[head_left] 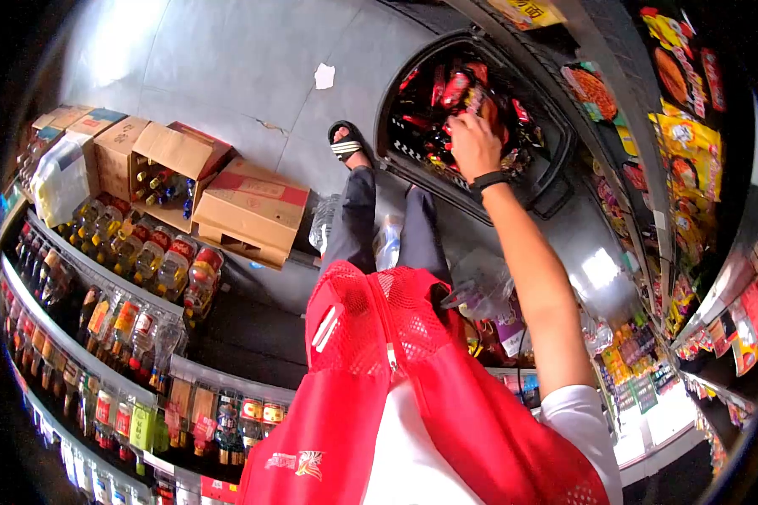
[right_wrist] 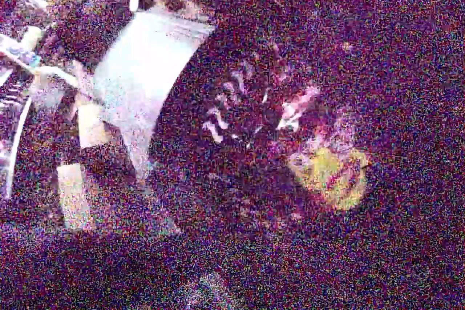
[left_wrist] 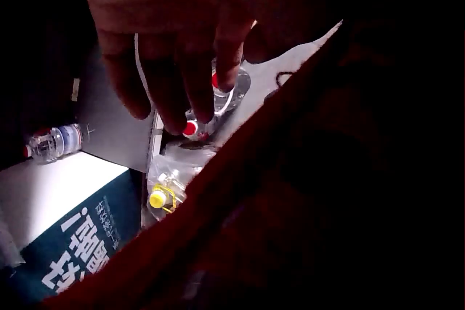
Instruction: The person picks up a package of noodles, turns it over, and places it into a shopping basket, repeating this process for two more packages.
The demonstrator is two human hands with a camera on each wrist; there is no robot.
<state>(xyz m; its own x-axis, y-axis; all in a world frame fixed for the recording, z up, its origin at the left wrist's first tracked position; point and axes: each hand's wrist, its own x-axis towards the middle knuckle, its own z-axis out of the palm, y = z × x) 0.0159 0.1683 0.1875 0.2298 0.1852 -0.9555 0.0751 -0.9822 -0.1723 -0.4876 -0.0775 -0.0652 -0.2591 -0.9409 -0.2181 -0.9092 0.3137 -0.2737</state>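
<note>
In the head view, the right hand (head_left: 476, 147) reaches into a black bin (head_left: 553, 156) of red and dark packets. Its bent fingers pinch the near edge of a red packet (head_left: 483, 105); the fingertips are partly hidden. A dark band circles this wrist. The right wrist view is dark and grainy, and shows a blurred yellow patch (right_wrist: 334, 175) but no clear hand. Only the left wrist view shows the left hand (left_wrist: 171, 48), its fingers hanging loosely apart and holding nothing, beside red cloth (left_wrist: 182, 241).
Cardboard boxes (head_left: 253, 206) and shelves of bottles (head_left: 156, 257) stand at the left. Hanging snack packets (head_left: 686, 160) line the right side. A sandaled foot (head_left: 345, 145) is beside the bin. A white scrap (head_left: 324, 76) lies on the grey floor (head_left: 227, 59).
</note>
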